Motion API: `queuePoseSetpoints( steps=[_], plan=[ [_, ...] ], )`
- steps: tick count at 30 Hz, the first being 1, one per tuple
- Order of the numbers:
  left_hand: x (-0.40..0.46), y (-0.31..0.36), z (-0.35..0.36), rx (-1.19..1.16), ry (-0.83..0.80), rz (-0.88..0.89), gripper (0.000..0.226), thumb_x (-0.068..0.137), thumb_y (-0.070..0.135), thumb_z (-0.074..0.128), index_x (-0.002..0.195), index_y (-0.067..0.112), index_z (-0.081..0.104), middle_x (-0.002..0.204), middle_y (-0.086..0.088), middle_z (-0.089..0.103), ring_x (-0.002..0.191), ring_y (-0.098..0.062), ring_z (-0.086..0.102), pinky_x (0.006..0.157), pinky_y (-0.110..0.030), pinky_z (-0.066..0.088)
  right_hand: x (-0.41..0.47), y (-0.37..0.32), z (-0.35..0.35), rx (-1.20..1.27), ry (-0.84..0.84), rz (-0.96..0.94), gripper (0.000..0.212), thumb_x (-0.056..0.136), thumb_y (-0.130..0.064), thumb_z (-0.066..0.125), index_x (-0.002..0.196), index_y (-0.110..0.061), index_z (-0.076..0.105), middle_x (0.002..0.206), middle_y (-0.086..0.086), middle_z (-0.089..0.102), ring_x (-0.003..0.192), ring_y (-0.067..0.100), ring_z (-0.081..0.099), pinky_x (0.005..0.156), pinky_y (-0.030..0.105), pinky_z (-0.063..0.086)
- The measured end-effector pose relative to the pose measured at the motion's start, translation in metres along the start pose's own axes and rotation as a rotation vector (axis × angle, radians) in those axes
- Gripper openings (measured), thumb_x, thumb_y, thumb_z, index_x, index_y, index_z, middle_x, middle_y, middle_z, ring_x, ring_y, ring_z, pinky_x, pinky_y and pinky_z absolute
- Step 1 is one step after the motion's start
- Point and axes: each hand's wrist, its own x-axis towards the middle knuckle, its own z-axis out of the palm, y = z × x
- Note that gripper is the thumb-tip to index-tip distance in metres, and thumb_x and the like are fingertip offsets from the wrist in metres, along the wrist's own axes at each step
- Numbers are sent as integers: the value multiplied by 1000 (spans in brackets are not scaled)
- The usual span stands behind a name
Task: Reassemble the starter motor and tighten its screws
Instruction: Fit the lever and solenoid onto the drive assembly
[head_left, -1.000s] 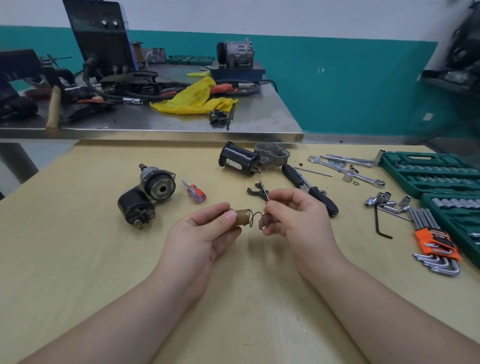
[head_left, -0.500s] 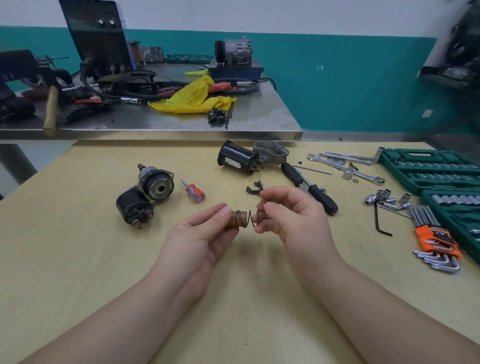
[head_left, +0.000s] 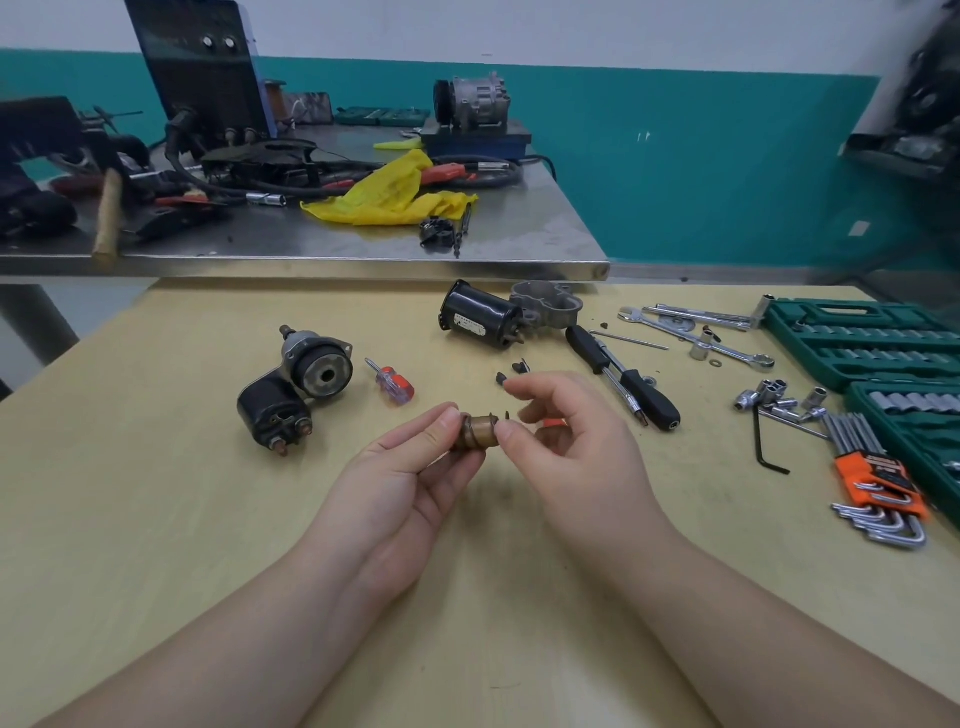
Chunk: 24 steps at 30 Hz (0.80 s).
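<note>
My left hand (head_left: 400, 488) pinches a small brown plunger (head_left: 478, 432) by its left end, above the wooden table. A thin wire spring is wound around the plunger. My right hand (head_left: 571, 447) holds the plunger's right end between thumb and fingertip, the other fingers curled above. A black solenoid with its grey housing (head_left: 296, 384) lies to the left. The black motor body (head_left: 480, 319) and a grey cast nose housing (head_left: 548, 304) lie at the back. Small black parts (head_left: 511, 371) sit just beyond my right fingers.
A red-handled screwdriver (head_left: 392, 382) lies left of centre, a black-handled driver (head_left: 626, 382) to the right. Wrenches (head_left: 696, 332), loose sockets (head_left: 779, 400), hex keys (head_left: 872, 488) and green socket cases (head_left: 862, 343) fill the right side. A cluttered steel bench (head_left: 311, 244) stands behind.
The spring, stretched out between plunger and right hand a second ago, now sits pushed onto the plunger. My hands have closed together.
</note>
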Motion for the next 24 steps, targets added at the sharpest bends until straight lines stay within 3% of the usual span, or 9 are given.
queuePoseSetpoints(
  steps=[2, 7, 10, 13, 16, 19, 22, 24],
  plan=[
    [0, 0, -1, -13, -9, 2, 17, 78, 9, 80, 94, 2, 84, 105, -19, 79, 96, -27, 80, 78, -30, 66, 3, 0, -1, 36, -21, 91, 25, 95, -15, 79, 115, -30, 75, 106, -13, 72, 96, 6, 69, 83, 21, 54],
    [-3, 1, -1, 105, -58, 3, 25, 78, 18, 83, 102, 11, 86, 109, -16, 80, 97, -23, 80, 80, -30, 65, 4, 4, -2, 133, -90, 173, 19, 96, -15, 80, 113, -24, 78, 83, -14, 78, 76, 0, 72, 72, 19, 57],
    [-5, 0, -1, 137, -74, 43, 34, 73, 18, 86, 105, 9, 85, 110, -18, 81, 97, -24, 80, 81, -29, 64, 4, 5, 1, 232, -94, 206, 17, 96, -12, 79, 109, -24, 78, 83, -7, 80, 74, 8, 74, 68, 22, 59],
    [-5, -2, -1, 137, -90, 61, 53, 72, 8, 85, 124, 4, 75, 118, -23, 78, 108, -34, 79, 90, -36, 65, 5, 8, 3, 323, -84, 248, 11, 98, -11, 77, 107, -18, 79, 86, 1, 81, 75, 14, 76, 68, 27, 60],
    [-5, -2, -1, 181, -59, 75, 48, 76, 8, 83, 123, 7, 76, 113, -24, 79, 103, -34, 79, 92, -41, 65, 7, 14, 2, 276, -122, 244, 9, 101, -20, 74, 97, -24, 82, 86, 0, 80, 75, 14, 76, 67, 28, 58],
    [-5, -1, -1, 254, -33, 109, 50, 75, 13, 83, 124, 10, 76, 107, -20, 80, 95, -26, 79, 84, -36, 67, 15, 24, -5, -18, -26, 135, 18, 101, -39, 70, 87, -31, 79, 81, -12, 76, 74, 2, 70, 68, 18, 50],
    [-5, 0, -2, 290, -38, 153, 63, 73, 13, 87, 133, 17, 69, 113, -23, 78, 100, -29, 81, 81, -34, 66, 32, 34, -15, -511, 103, 22, 7, 94, -45, 72, 93, -39, 69, 88, -20, 66, 86, -1, 60, 68, 23, 45],
    [-4, 1, -3, 309, -47, 175, 69, 72, 11, 91, 135, 19, 64, 118, -26, 76, 103, -33, 80, 85, -37, 66, 42, 39, -18, -692, 59, 116, 15, 92, -51, 68, 104, -45, 62, 93, -23, 56, 89, 2, 56, 66, 27, 41]
  ],
)
